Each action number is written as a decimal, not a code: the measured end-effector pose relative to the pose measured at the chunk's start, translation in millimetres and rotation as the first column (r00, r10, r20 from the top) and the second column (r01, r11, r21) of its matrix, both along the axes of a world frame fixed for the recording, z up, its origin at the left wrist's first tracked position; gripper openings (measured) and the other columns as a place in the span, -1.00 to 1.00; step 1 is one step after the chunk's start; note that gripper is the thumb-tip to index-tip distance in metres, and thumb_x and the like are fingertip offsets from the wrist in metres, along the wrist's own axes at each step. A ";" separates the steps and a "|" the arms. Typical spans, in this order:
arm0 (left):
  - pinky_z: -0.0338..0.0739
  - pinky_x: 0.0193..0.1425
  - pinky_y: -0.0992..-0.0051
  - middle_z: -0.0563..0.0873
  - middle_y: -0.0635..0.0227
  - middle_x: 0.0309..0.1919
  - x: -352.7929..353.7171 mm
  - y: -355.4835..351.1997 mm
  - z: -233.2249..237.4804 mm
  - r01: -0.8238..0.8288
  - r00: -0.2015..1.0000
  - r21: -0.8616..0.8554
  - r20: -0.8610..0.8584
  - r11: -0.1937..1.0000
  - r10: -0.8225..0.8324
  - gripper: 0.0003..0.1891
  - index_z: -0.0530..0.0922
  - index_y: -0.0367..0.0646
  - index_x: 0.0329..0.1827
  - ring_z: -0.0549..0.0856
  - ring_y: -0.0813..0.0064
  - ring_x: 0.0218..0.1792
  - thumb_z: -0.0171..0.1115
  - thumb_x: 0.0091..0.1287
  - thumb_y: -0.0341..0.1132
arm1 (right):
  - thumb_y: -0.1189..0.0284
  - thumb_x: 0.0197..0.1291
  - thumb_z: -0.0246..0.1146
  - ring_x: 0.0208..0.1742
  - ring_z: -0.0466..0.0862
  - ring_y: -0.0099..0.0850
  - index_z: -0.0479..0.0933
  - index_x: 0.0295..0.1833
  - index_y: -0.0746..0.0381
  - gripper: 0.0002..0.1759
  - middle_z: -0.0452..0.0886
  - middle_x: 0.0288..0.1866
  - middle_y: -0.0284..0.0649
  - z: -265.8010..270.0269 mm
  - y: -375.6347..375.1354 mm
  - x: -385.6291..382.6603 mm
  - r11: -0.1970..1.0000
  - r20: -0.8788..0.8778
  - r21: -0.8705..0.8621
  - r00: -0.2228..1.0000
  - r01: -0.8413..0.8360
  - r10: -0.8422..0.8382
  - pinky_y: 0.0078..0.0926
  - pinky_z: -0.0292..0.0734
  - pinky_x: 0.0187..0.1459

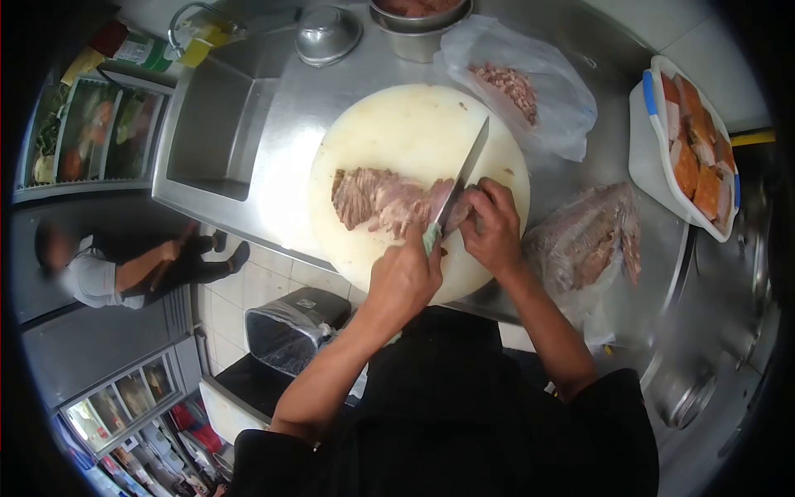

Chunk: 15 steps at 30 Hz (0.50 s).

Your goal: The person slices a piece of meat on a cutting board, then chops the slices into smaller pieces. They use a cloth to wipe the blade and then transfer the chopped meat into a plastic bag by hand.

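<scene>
Stainless-steel worktop (286,153), head view: sliced meat (385,201) lies on the round white cutting board (397,116); left hand (406,277) is closed around the green-handled knife (465,172); right hand (494,230), fingers bent, grips one end of the meat just beside the knife

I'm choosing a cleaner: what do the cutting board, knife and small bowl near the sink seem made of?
Cutting board: probably plastic, matte cream-white, no wood grain showing.
Knife: smooth grey blade with metallic sheen, likely steel; pale green handle, perhaps plastic, too hidden to be sure.
Small bowl: metal, probably polished stainless steel, with bright silvery reflections.
</scene>
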<state>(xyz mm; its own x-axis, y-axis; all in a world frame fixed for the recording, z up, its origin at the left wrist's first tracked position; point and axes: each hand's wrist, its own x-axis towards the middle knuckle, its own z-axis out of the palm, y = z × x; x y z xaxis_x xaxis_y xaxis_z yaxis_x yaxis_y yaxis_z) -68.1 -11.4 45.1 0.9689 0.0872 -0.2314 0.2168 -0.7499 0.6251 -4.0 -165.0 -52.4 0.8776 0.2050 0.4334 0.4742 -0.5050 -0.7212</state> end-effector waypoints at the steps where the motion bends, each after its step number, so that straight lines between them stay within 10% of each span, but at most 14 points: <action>1: 0.47 -0.38 -0.17 0.57 -0.33 -0.61 -8.4 3.5 3.9 -0.003 1.000 0.004 0.008 1.000 0.003 -0.72 0.44 -0.44 -0.07 0.61 -0.40 -0.48 0.21 0.43 -0.33 | 0.69 -0.13 0.26 0.00 0.58 -0.04 0.62 -0.09 0.21 -0.61 0.55 0.05 -0.05 -1.0 0.4 2.1 1.000 0.015 -0.022 1.000 0.003 -0.003 -0.16 0.57 0.04; 6: 0.50 -0.36 -0.17 0.60 -0.34 -0.56 -52.3 10.2 -2.6 -0.010 0.989 0.034 -0.146 0.999 0.015 -0.69 0.46 -0.44 0.01 0.63 -0.37 -0.46 0.21 0.43 -0.31 | 0.71 -0.15 0.24 0.00 0.58 -0.05 0.61 -0.11 0.21 -0.61 0.55 0.04 -0.07 4.6 -1.6 0.7 1.000 -0.029 0.009 1.000 -0.001 0.001 -0.15 0.58 0.02; 11: 0.56 -0.24 -0.09 0.64 -0.39 -0.44 46.6 -13.9 -32.4 -0.015 0.982 -0.058 0.187 0.998 0.025 -0.69 0.51 -0.47 -0.02 0.68 -0.33 -0.36 0.16 0.45 -0.29 | 0.72 -0.16 0.24 0.02 0.59 -0.07 0.60 -0.13 0.21 -0.62 0.55 0.04 -0.09 3.0 -3.7 1.5 0.998 -0.033 0.031 0.998 -0.052 0.053 -0.18 0.58 0.03; 15: 0.60 -0.25 -0.05 0.67 -0.30 -0.47 69.5 -10.5 -13.7 -0.061 0.998 -0.109 0.010 0.992 0.063 -0.69 0.53 -0.45 -0.10 0.71 -0.26 -0.39 0.18 0.43 -0.25 | 0.71 -0.15 0.26 0.02 0.59 -0.08 0.61 -0.12 0.22 -0.62 0.55 0.05 -0.09 1.5 -3.2 -1.9 0.997 -0.041 0.063 0.998 -0.042 0.045 -0.19 0.58 0.03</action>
<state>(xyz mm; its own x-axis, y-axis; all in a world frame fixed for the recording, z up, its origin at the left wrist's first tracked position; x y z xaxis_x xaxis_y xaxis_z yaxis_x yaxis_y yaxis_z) 1.3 -21.9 31.3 0.9655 0.1225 -0.2299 0.2520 -0.6631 0.7049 -5.9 -168.3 -50.9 0.8861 0.2168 0.4096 0.4633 -0.4379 -0.7705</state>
